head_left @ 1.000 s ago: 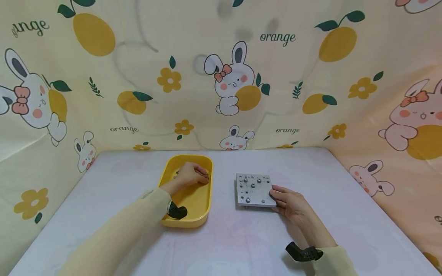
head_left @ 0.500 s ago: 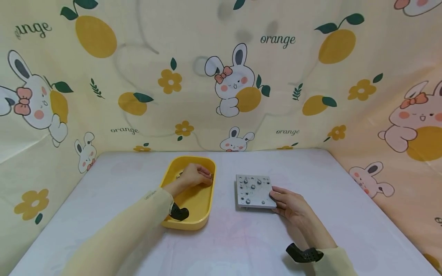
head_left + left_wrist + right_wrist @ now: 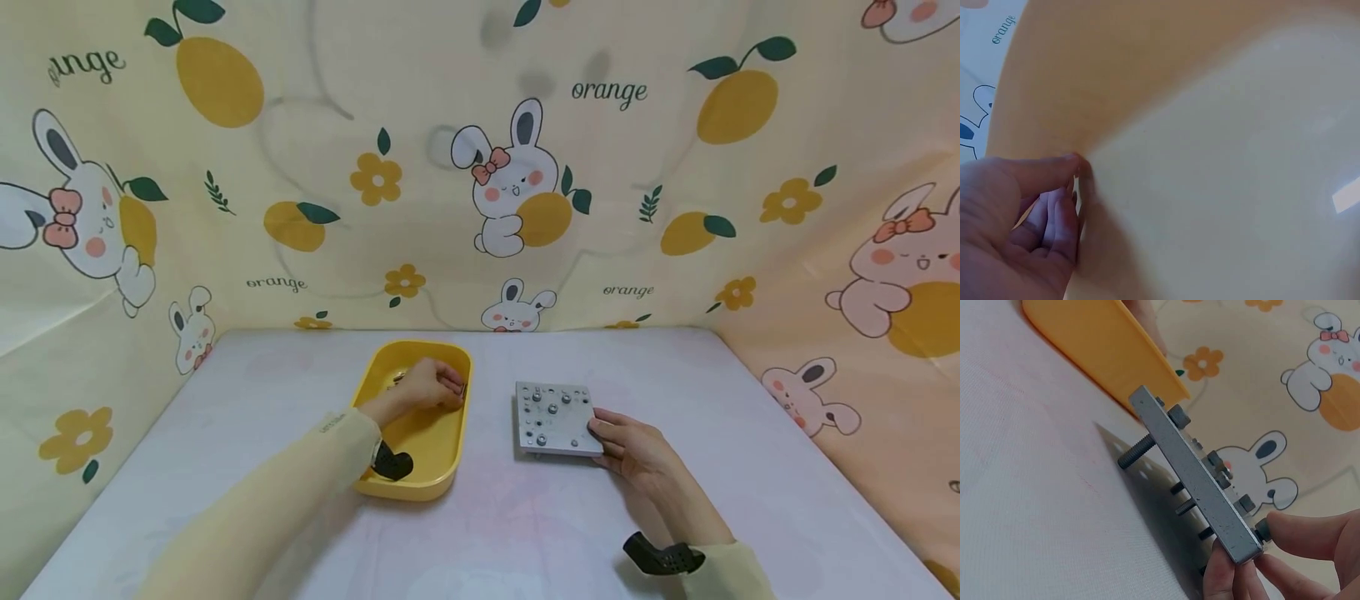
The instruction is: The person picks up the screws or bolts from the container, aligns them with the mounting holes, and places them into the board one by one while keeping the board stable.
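My left hand (image 3: 429, 385) reaches into the yellow bin (image 3: 420, 492), its fingertips close to the bin's right wall. A small metal piece (image 3: 462, 389) shows at those fingertips; the thumb and fingers seem to pinch it, but its kind is too small to tell. Several small metal parts (image 3: 397, 379) lie in the bin behind the wrist. My right hand (image 3: 637, 450) grips the right edge of a grey metal plate (image 3: 558, 429), thumb on top and fingers beneath. Screws (image 3: 1138, 451) stick out below the plate, held tilted above the table in the right wrist view.
The bin stands left of the plate on a white table (image 3: 495, 542). A patterned cloth (image 3: 435, 250) with rabbits and oranges rises behind the table and at both sides.
My left hand and the yellow bin have shifted slightly to the right together. The right hand and the plate have stayed nearly still. The head view has turned a little.
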A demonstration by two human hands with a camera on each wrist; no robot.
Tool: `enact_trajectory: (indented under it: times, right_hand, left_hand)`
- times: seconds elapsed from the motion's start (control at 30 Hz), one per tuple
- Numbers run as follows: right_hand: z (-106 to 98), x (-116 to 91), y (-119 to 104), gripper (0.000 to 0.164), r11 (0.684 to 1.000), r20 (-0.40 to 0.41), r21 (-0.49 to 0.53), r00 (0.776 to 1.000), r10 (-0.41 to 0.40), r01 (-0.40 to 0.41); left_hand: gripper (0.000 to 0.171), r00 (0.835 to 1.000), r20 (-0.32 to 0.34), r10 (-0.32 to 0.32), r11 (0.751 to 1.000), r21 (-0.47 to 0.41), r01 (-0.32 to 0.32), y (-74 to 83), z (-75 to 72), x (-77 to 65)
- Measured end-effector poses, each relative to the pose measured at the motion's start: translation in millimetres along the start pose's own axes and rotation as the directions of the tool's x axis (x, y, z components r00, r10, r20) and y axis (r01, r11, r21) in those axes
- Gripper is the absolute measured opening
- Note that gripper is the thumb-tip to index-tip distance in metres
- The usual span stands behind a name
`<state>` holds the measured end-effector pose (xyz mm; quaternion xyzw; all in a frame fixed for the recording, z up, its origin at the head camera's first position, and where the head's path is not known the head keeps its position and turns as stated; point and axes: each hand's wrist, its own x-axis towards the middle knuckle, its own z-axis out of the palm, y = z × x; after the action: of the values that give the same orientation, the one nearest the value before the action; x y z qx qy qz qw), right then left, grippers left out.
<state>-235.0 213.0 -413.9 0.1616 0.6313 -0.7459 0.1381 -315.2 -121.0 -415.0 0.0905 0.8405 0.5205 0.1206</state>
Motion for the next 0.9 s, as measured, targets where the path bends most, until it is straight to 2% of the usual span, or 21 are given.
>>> enact_trajectory:
  times: [0.27, 0.43, 0.53, 0.73, 0.9]
  right_hand:
    - [0.1, -0.1, 0.7, 0.053, 1.000, -0.002, 0.001, 1.000, -0.005, 0.005]
    - [-0.2, -0.1, 0.7, 0.054, 1.000, -0.006, 0.001, 1.000, 0.001, -0.001]
    - [-0.4, -0.1, 1.2, 0.054, 1.000, -0.006, 0.001, 1.000, 0.005, -0.005]
    - [-0.9, -0.2, 1.5, 0.055, 1.000, -0.008, 0.006, 1.000, 0.009, -0.009]
    - [-0.5, 0.9, 0.9, 0.053, 1.000, -0.021, 0.003, 1.000, 0.011, -0.011]
  left_hand:
    - [0.024, 0.999, -0.005, 0.054, 0.989, 0.138, -0.053, -0.8, 2.6, 1.5]
    - [0.021, 0.997, -0.007, 0.070, 0.984, 0.163, -0.068, 0.2, 3.3, 0.4]
    - [0.020, 0.998, -0.014, 0.069, 0.990, 0.127, -0.067, 0.1, 3.6, -0.3]
    - [0.019, 0.999, -0.009, 0.035, 0.999, -0.024, -0.035, 0.6, 4.4, -0.5]
    - [0.021, 0.999, -0.007, 0.046, 0.999, -0.020, -0.046, -1.0, 4.9, 0.8]
